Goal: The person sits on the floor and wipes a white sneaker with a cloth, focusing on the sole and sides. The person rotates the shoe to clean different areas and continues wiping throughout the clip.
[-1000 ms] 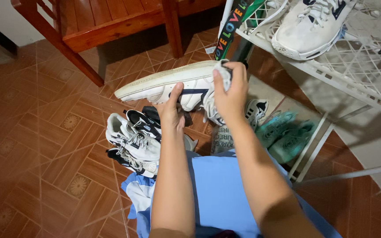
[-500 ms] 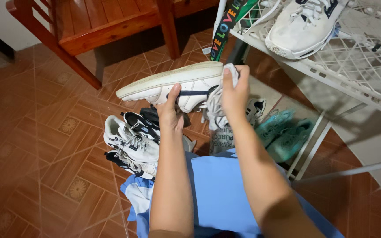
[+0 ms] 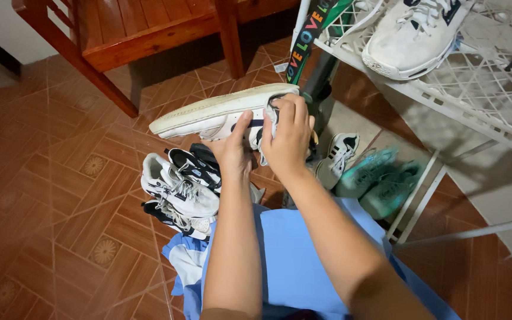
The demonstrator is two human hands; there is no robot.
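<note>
Bare forearms, blue clothing

Both forearms are uncovered, no sleeves, watch or rings visible; the left hand and right hand are ungloved. Light blue cloth, probably a garment, fills the frame's lower centre.

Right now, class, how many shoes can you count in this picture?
8, maybe more hidden: one white shoe held in both hands, one white shoe on the rack, two green shoes underneath, one striped shoe, three in the floor pile.

A single head-worn camera looks steeply down and forward, close over the wearer's forearms, onto a tiled floor; a wooden bench crosses the top edge, a white rack fills the upper-right corner.
</note>
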